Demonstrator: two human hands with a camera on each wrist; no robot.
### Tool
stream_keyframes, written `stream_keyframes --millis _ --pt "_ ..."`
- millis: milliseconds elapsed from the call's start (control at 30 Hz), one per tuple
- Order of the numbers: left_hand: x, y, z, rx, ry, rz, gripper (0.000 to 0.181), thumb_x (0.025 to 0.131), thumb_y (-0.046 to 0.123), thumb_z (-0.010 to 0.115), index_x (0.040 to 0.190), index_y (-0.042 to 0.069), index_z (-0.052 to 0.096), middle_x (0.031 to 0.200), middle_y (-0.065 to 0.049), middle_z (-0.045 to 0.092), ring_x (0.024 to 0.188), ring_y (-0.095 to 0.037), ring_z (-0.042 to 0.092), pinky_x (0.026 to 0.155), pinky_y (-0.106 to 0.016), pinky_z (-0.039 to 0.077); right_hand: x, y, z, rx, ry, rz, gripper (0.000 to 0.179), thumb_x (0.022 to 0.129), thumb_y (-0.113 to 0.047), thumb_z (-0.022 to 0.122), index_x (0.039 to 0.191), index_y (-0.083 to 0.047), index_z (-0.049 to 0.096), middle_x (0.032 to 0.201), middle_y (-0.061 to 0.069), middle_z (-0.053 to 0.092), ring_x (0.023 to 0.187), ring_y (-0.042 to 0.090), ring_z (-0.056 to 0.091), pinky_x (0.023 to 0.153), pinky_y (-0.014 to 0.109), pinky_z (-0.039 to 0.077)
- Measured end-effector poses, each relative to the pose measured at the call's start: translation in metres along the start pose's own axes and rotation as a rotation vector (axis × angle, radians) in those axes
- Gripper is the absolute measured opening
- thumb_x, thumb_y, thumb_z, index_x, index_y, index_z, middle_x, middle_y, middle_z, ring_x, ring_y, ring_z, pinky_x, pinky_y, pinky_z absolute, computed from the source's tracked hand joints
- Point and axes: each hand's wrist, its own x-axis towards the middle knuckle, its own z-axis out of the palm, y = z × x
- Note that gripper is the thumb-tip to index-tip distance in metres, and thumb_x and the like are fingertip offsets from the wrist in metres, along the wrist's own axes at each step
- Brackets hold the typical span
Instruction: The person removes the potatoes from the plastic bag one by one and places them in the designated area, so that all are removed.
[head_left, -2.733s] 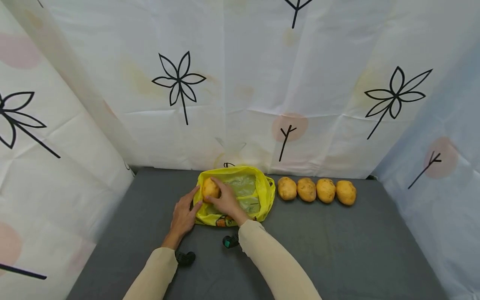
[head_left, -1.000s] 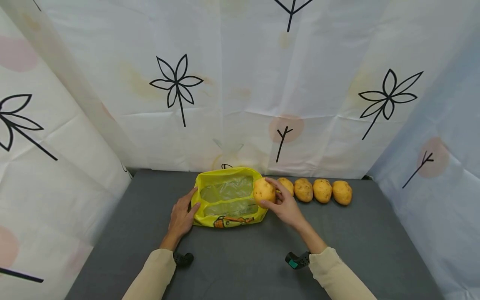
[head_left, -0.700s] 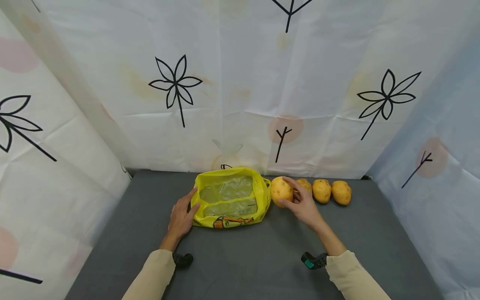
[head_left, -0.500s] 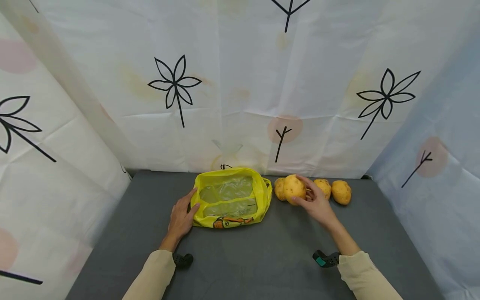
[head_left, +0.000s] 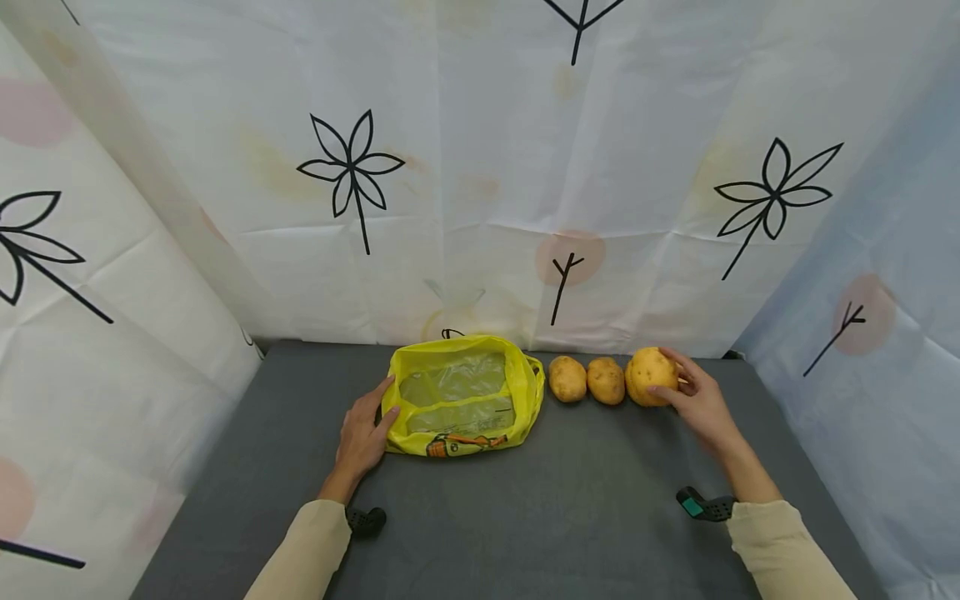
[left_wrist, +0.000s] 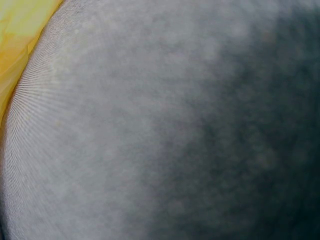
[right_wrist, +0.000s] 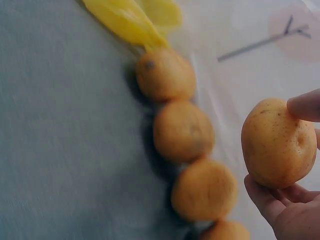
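A yellow plastic bag (head_left: 453, 446) lies on the grey table with its mouth spread open and clear plastic visible inside. My left hand (head_left: 362, 433) holds the bag's left rim, thumb over the edge. A corner of the bag (left_wrist: 17, 45) shows in the left wrist view; that hand does not. My right hand (head_left: 705, 408) grips a potato (head_left: 652, 377) between thumb and fingers. In the right wrist view this held potato (right_wrist: 277, 142) is raised above a row of several potatoes (right_wrist: 183, 131). In the head view, the row's right end is mostly hidden behind the hand and held potato.
The row begins at the bag's right side with a potato (head_left: 567, 379), then another potato (head_left: 606, 381). A patterned white cloth (head_left: 480, 275) hangs at the table's back edge, with more cloth at both sides. Grey table surface (head_left: 540, 517) stretches out in front.
My right hand lifted the potato out of the bag and carried it rightward past the row's first potatoes to its right end. The left hand stays at the bag's left side.
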Motion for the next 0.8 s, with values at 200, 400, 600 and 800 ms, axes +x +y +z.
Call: stream_keyframes --millis 200,400,600,800 --pt "0.000 -0.001 0.001 -0.004 0.010 0.010 0.056 0.106 0.040 0.051 0.159 0.025 0.038 0.151 -0.016 0.048 0.135 -0.042 0.043 0.109 -0.065 0.024 0.001 0.014 -0.022 -0.005 0.030 0.047 0.075 0.101 -0.020 0.066 0.163 -0.010 0.024 0.158 0.033 0.022 0.131 0.048 0.037 0.077 0.014 0.047" --pt "0.000 -0.001 0.001 -0.003 0.006 0.011 0.056 0.107 0.040 0.050 0.159 0.026 0.038 0.152 -0.016 0.047 0.136 -0.042 0.042 0.110 -0.065 0.023 0.004 0.029 -0.043 -0.039 0.077 0.086 0.073 0.102 -0.023 0.065 0.163 -0.014 0.026 0.158 0.032 0.021 0.132 0.046 0.036 0.079 0.012 0.045" --pt "-0.001 -0.001 0.000 -0.006 -0.004 0.010 0.056 0.107 0.040 0.050 0.159 0.025 0.038 0.153 -0.015 0.046 0.137 -0.042 0.041 0.111 -0.065 0.022 0.007 0.046 -0.068 -0.018 0.120 0.192 0.075 0.102 -0.031 0.064 0.164 -0.028 0.022 0.161 0.033 0.013 0.140 0.048 0.026 0.086 0.020 0.042" --pt "-0.001 -0.001 0.000 -0.015 -0.010 -0.003 0.056 0.107 0.040 0.050 0.159 0.026 0.037 0.153 -0.015 0.045 0.137 -0.041 0.040 0.112 -0.064 0.021 0.011 0.063 -0.088 0.014 0.162 0.296 0.074 0.104 -0.028 0.060 0.164 -0.031 0.017 0.162 0.033 0.008 0.144 0.049 0.021 0.081 0.016 0.042"
